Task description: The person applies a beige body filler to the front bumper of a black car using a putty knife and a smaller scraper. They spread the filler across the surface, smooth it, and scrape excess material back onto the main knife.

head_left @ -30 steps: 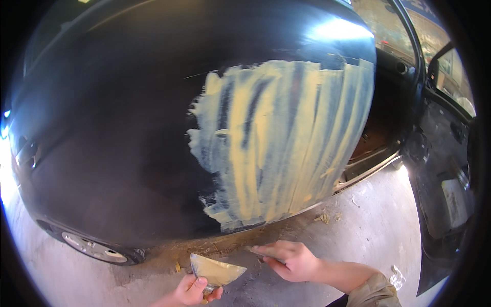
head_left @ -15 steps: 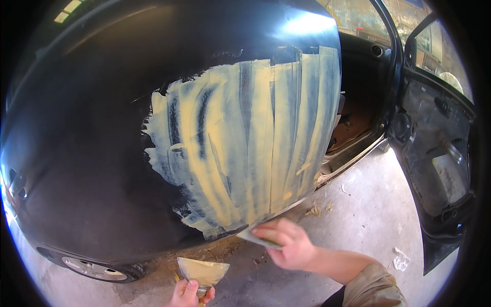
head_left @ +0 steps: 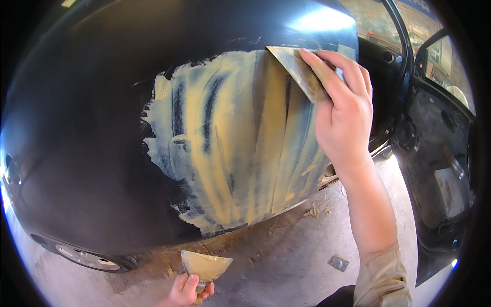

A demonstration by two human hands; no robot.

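Note:
A large patch of cream-yellow filler covers part of the car's black side panel, streaked in upright bands with dark showing through. My right hand is closed around a flat grey spreader, thumb and fingers on either side. The spreader slants near the patch's upper edge; whether its edge touches the panel I cannot tell. Low in front, my left hand grips a wide putty knife by its handle, blade up. Filler coats that blade. My right hand and forearm hide the patch's upper right part.
An open black car door stands at the right, beside the door opening. A wheel shows at lower left. On the concrete floor lie filler scraps and a dark flat rectangular piece.
My right hand has gone with the spreader from the patch's lower edge up to its upper edge. My left hand holds the putty knife in nearly the same place. The view has shifted slightly.

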